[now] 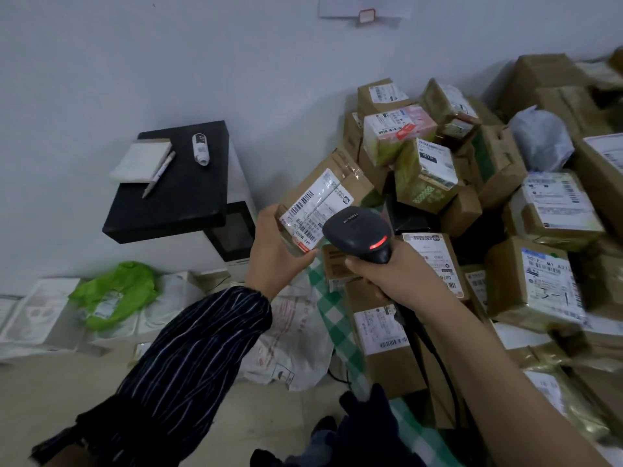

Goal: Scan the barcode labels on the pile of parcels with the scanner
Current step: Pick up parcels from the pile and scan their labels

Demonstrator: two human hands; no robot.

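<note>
My left hand [276, 251] grips the near end of a brown cardboard parcel [347, 187] and holds it up in front of the pile. Its white barcode label [312, 207] faces me. My right hand [391, 274] grips the handle of a dark grey scanner [357, 230] with a red light glowing on top. The scanner's head sits just right of the label and points at it. A black cable runs down from the handle. The pile of parcels [505, 214] fills the right side, many with white labels showing.
A black-topped cabinet [175, 203] stands at the left against the wall, with a notepad [141, 160], a pen and a small white bottle [200, 148] on it. A green bag [114, 291] and white mailers [293, 335] lie on the floor. A green checked cloth lies under the pile.
</note>
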